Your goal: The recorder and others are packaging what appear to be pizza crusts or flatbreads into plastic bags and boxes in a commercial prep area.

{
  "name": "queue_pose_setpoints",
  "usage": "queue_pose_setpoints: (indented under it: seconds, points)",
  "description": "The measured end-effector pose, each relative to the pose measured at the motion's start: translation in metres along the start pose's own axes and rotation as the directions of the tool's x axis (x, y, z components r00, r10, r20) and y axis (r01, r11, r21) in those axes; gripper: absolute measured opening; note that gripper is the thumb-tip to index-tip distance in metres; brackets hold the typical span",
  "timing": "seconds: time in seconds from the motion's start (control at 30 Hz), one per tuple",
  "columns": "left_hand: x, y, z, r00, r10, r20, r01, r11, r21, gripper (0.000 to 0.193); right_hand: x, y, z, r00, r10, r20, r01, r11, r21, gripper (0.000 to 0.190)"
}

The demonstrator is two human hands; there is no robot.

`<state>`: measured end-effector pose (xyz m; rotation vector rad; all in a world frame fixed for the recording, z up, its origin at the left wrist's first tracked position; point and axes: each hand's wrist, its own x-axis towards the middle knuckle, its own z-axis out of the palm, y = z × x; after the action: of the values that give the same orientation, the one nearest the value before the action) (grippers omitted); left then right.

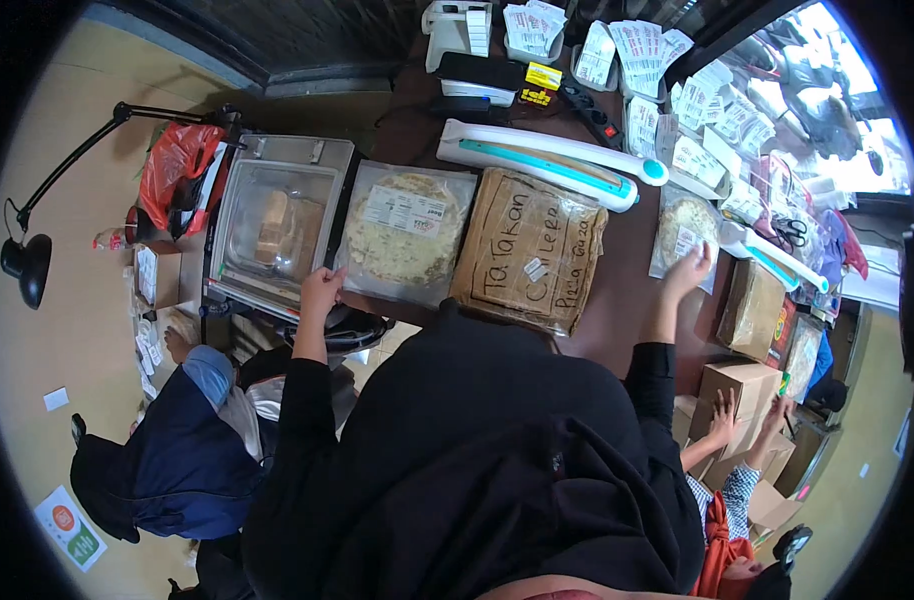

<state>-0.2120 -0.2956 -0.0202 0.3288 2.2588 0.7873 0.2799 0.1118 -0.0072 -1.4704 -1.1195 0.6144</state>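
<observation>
My left hand (pixel 323 292) pinches the lower left corner of a clear plastic bag (pixel 356 279). Inside that bag lies a round, flat pizza base (pixel 397 255) with a printed label (pixel 404 211) on top. To the right of the bag, a flattened cardboard box (pixel 532 251) wrapped in clear plastic bears handwriting. My right hand (pixel 686 274) is over a second bagged pizza (pixel 682 221) on the right part of the table; whether its fingers grip the bag is hard to see.
A vacuum sealer with a clear lid (pixel 277 217) stands left. Behind the cardboard box lies a white-and-teal impulse sealer (pixel 539 165). Label trays (pixel 532 34), a power strip (pixel 588 112) and scissors (pixel 791 232) sit farther off. One co-worker (pixel 187 450) is left; another's hands (pixel 723 420) touch a carton (pixel 742 386) right.
</observation>
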Motion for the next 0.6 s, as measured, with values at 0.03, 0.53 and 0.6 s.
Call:
queue_pose_setpoints:
  seconds: [0.03, 0.53, 0.6]
  points:
    - [0.003, 0.004, -0.006, 1.000, 0.015, -0.003, -0.015, 1.000, 0.003, 0.038, -0.020, -0.024, 0.016, 0.997, 0.005, 0.083, -0.010, 0.998, 0.055, 0.030]
    - [-0.003, 0.080, -0.037, 0.861, 0.508, 0.016, -0.502, 0.846, 0.180, 0.028, -0.208, -0.222, 0.142, 0.021, -0.592, 0.805, 0.338, 0.762, 0.552, 0.013]
    - [-0.026, 0.145, -0.052, 0.699, 0.704, 0.127, -0.696, 0.628, 0.349, 0.024, -0.205, -0.244, 0.151, -0.041, -0.561, 0.827, 0.327, 0.774, 0.542, 0.019]
